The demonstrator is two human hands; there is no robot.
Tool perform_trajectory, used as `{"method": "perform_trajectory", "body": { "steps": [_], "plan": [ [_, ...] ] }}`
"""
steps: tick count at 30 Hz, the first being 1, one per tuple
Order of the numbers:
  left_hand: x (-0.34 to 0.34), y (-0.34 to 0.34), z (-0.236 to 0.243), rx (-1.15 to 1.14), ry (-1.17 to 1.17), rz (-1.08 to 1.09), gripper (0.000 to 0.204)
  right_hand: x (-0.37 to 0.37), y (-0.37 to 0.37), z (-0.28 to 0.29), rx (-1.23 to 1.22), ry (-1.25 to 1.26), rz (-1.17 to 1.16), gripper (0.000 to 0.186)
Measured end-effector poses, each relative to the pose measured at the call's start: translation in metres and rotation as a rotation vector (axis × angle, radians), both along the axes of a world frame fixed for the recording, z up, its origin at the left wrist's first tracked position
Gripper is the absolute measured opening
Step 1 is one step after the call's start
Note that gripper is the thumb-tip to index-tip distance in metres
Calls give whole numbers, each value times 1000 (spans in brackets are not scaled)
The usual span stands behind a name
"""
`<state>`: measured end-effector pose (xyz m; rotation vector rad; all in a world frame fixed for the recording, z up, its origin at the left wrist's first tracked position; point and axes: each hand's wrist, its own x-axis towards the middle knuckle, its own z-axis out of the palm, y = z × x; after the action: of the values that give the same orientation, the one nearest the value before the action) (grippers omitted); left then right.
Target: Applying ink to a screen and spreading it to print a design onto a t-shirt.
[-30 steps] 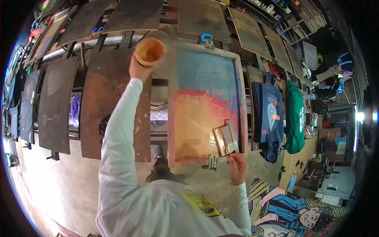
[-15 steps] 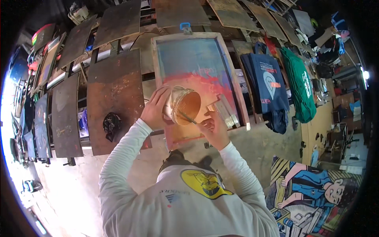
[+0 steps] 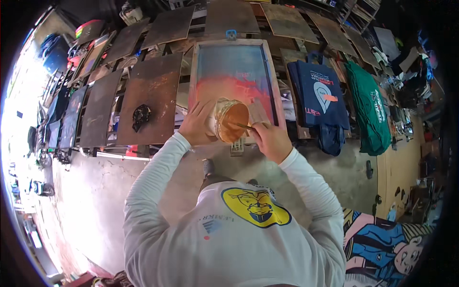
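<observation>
A tub [image 3: 233,120] with orange ink coating its inside is tipped on its side, its mouth toward the right. My left hand [image 3: 197,123] is spread around the tub's left side and holds it. In my right hand [image 3: 271,140] is a thin stick [image 3: 243,126], pinched between the fingers, its far end inside the tub's mouth. Beneath them lies a wooden-edged printing screen [image 3: 269,71], its mesh blue-grey at the far end and pinkish red nearer me. A pale squeegee-like block [image 3: 258,113] shows partly behind the tub and right hand.
A blue clamp [image 3: 231,34] sits at the screen's far edge. To the right lie stacks of navy cloth bags [image 3: 318,95] and green cloth bags [image 3: 369,110]. Dark boards [image 3: 154,88] line the left, one bearing a crumpled black bundle [image 3: 141,117]. A painted picture [image 3: 382,244] stands lower right.
My view has shifted. The stick now lies closer to level, and my right hand has moved up and a little away from the tub's mouth. The left hand keeps its hold.
</observation>
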<state>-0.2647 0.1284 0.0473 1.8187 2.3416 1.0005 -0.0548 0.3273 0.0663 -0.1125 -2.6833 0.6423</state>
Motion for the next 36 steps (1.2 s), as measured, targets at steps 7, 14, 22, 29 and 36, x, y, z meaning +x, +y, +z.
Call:
{"method": "perform_trajectory", "body": {
  "steps": [7, 14, 22, 29, 36],
  "plan": [
    [68, -4, 11, 73, 44, 104, 115, 51, 34, 27, 266, 199, 98, 17],
    [96, -3, 28, 168, 134, 120, 114, 75, 37, 16, 417, -107, 171, 22],
    [113, 6, 30, 222, 252, 124, 108, 90, 17, 12, 32, -48, 264, 19],
    [103, 4, 12, 230, 189, 132, 114, 83, 24, 6, -368, -48, 235, 13],
    [92, 10, 6, 298, 239, 156, 115, 81, 22, 10, 4, -28, 93, 16]
  ]
}}
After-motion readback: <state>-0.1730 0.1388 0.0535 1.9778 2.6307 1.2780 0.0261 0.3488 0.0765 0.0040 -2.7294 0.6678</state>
